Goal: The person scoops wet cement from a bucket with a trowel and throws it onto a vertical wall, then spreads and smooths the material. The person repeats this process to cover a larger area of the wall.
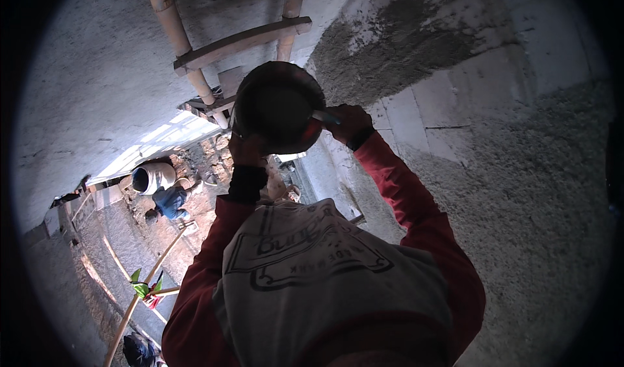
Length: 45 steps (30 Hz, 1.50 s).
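- Gripping the lower rim of a dark round pan [276, 104], the left hand [247, 149] held it up just in front of the block wall [416, 117].
- At the pan's right edge, the right hand [350, 123] was clenched around a blue-handled tool [325, 116], its blade hidden inside the pan.
- Wet grey mortar [396, 48] covered the wall above and right of the pan.
- A bamboo ladder [195, 48] stood left of the pan.
- Far below the pan, another person [170, 201] crouched beside a white drum [151, 177].

bamboo scaffold [195, 55] crowding upper left, plastered wall [507, 172] close right, open drop below left
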Motion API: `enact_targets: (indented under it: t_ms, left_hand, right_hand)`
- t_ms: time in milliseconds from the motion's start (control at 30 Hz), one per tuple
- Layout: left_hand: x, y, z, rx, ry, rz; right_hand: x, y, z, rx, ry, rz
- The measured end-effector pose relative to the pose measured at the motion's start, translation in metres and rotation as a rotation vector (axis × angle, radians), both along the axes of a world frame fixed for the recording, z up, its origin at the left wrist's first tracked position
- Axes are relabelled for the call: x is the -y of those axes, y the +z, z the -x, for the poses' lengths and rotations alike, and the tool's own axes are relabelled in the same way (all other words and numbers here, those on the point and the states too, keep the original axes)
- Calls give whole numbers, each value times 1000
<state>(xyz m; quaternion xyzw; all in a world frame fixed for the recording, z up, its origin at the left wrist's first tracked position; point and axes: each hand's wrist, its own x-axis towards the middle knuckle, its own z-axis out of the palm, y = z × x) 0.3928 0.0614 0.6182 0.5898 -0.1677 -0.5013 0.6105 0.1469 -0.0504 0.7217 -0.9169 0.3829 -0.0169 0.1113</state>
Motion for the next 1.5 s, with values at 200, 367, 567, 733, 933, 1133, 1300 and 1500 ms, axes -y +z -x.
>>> enact_targets:
  t_ms: [200, 367, 567, 733, 933, 1133, 1300, 1500]
  left_hand:
    - [-23, -15, -23, -241, 205, -72]
    - [-31, 15, -42, -83, 215, -92]
    - [-29, 15, -59, 46, 370, -146]
    - [-25, -5, -64, 130, 179, -192]
    - [-4, 5, -41, -160, 207, -79]
    - [10, 7, -24, -205, 79, 61]
    - [5, 1, -24, -73, 9, -36]
    - [5, 16, -26, -251, 131, -130]
  right_hand:
    - [19, -12, -20, 462, 149, -33]
    - [69, -77, 8, 719, -569, -1332]
    - [192, -29, 124, 450, -1134, -452]
    - [158, 133, 111, 463, -730, 164]
    - [83, 46, 5, 14, -7, 304]
    - [23, -25, -74, -222, -120, 20]
    - [24, -22, -39, -149, 62, -40]
    - [33, -19, -21, 424, -4, -88]
